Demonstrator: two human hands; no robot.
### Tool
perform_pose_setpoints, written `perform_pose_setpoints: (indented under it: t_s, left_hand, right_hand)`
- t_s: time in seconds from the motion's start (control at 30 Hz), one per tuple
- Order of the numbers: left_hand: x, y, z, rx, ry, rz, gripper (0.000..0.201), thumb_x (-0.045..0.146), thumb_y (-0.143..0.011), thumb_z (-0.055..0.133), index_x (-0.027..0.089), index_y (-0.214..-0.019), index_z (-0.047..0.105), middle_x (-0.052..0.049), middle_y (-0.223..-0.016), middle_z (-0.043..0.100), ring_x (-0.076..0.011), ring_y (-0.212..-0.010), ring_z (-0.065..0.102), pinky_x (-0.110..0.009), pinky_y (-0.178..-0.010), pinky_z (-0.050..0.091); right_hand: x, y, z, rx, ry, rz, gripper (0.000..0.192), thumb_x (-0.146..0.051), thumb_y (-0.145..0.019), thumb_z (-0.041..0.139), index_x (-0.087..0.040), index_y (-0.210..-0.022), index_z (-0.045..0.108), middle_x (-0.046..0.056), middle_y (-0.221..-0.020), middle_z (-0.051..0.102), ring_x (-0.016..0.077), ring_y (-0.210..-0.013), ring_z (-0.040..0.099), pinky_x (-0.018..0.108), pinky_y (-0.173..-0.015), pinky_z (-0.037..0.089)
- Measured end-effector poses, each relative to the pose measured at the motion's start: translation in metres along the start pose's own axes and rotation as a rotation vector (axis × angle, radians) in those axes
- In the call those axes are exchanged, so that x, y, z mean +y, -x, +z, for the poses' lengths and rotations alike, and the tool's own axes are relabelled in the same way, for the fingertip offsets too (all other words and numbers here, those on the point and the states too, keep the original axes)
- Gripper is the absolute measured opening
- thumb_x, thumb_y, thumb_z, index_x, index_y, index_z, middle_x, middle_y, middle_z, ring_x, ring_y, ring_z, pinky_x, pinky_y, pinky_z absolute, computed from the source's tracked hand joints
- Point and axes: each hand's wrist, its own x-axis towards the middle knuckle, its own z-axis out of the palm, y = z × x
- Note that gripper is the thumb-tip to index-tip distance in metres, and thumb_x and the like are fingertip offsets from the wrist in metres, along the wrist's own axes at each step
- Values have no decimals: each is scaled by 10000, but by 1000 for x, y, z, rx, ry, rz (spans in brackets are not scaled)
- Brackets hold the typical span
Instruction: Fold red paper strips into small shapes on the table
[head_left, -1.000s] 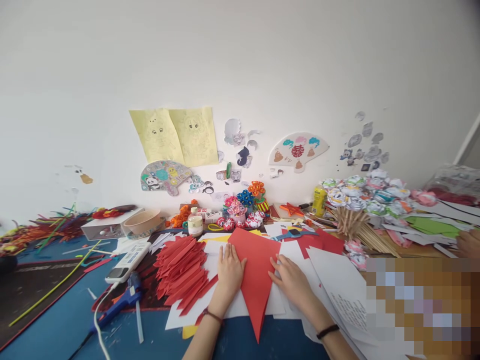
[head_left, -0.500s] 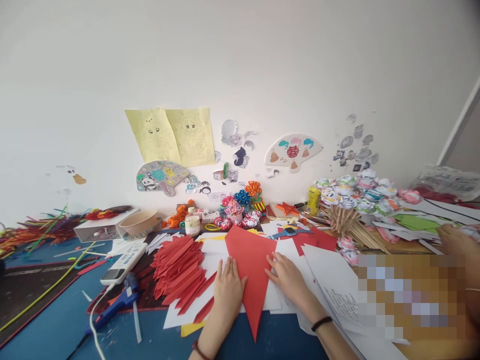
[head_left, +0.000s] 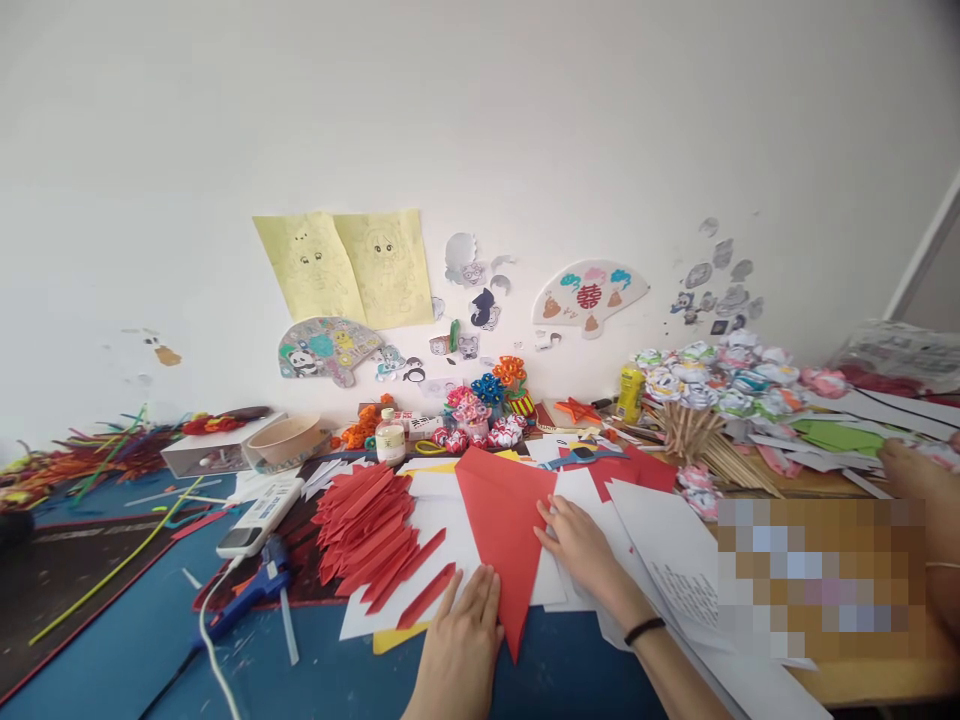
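A folded sheet of red paper [head_left: 506,530], kite-shaped with its point toward me, lies on white sheets [head_left: 442,500]. My left hand [head_left: 465,630] rests flat along its lower left edge, fingers stretched out. On the right edge, the spread, slightly bent fingers of my right hand [head_left: 577,545] touch the paper. To the left is a heap of narrow folded red paper strips [head_left: 364,525], with a few lying apart near my left hand.
A blue glue gun [head_left: 262,580] and a white power strip [head_left: 259,520] with a cable lie at left. Behind stand a small bottle [head_left: 390,440] and paper flowers [head_left: 697,375] on sticks. Printed sheets [head_left: 675,580] lie at right, near another person's hand [head_left: 911,465].
My left hand has slid down the red paper's left edge toward me. My right hand stays at the right edge, slightly shifted. The view has moved a little.
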Motion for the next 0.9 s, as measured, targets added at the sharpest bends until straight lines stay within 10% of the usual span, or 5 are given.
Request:
perform_pose_setpoints:
  t_s: [0.3,0.57,0.67,0.77,0.9]
  left_hand:
    - [4,37,16,202,-100,297,465,433,-936,374,197,-1322,481,-20,-1277,585,-199,-1144,567,-326,-961,442]
    - [11,33,-1,583,-5,369,303,384,-936,420,247,-872,682,69,-803,742,-146,-884,648,-336,-1157,89]
    - [12,12,-18,446,171,158,425,230,-941,373,249,-591,613,68,-481,618,-134,-709,646,-395,-1137,158]
    - [6,-20,-20,244,88,-153,301,148,-906,397,217,-838,682,-22,-787,719,-196,-854,649,-475,-1052,300]
    - [-10,-64,5,137,-101,-238,298,124,-864,477,80,-1109,640,-190,-1161,637,-294,-1140,547,-484,-1003,352]
  right_hand:
    - [-6,1,-8,-12,-22,16,388,-297,-887,463,-135,-1211,601,160,-1241,567,277,-1182,493,361,-980,395]
    - [-8,3,-7,-7,8,32,397,-300,-888,443,-144,-1218,600,151,-1276,551,276,-1214,466,368,-997,381]
    - [-6,4,-2,25,35,45,395,-287,-877,446,-169,-1222,597,137,-1283,548,268,-1190,489,374,-988,394]
    - [-5,5,2,65,51,41,384,-278,-869,454,-184,-1210,605,130,-1290,545,265,-1195,485,390,-999,387]
    - [-4,7,2,85,46,38,377,-281,-877,453,-194,-1211,603,119,-1309,534,269,-1222,463,401,-1009,378]
